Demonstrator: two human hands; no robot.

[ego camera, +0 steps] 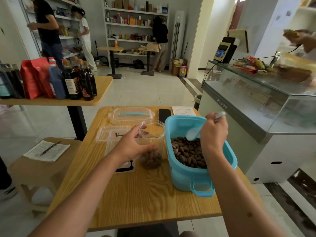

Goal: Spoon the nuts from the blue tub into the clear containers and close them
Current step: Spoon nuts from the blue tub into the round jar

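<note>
A blue tub (184,175) of brown nuts (188,153) stands on the right of the wooden table (136,194). My right hand (213,132) grips a pale blue spoon (193,133) whose bowl hangs just over the nuts at the tub's far end. Left of the tub stands a clear round jar (152,144), open on top, with a layer of nuts at its bottom. My left hand (133,144) holds the jar around its side. A clear flat container (111,135) lies behind my left hand.
The tub's clear lid with a blue handle (131,115), a black phone (164,115) and a paper sheet (183,110) lie at the table's far edge. A glass counter (256,100) stands to the right, a bottle-laden table (59,100) to the left. People stand at far shelves.
</note>
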